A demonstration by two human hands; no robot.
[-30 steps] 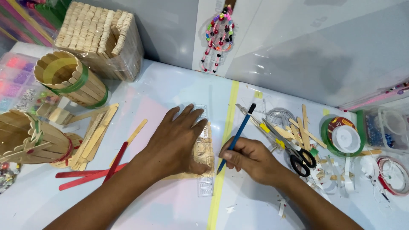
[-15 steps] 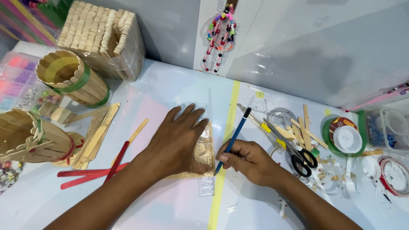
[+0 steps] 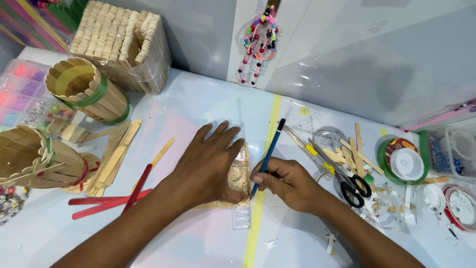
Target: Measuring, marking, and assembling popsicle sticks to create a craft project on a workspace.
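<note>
The right hand's [image 3: 290, 183] fingers pinch a blue pencil [image 3: 267, 156], tip at the edge of a clear ruler [image 3: 241, 173]. At its nine o'clock, the left hand [image 3: 210, 166] lies flat, fingers spread, pinning ruler and wooden piece [image 3: 238, 178] steady on the surface [image 3: 198, 109].

The left hand [image 3: 210, 161] lies flat on a clear ruler [image 3: 241, 198] and a panel of craft sticks [image 3: 237, 178] at the middle of the table [image 3: 198, 104]. Just right of it, the right hand [image 3: 285, 181] holds a pencil [image 3: 267, 156] whose tip meets the ruler's right edge, over a tape strip [image 3: 255, 223] running front to back. Scissors [image 3: 347, 181] lie right of the right hand, tape rolls [image 3: 404, 161] further right. Loose craft sticks [image 3: 116, 154] lie left of the left hand, two stick-built cups [image 3: 84, 94] beyond them, a stick-built box [image 3: 121, 44] behind.
</note>
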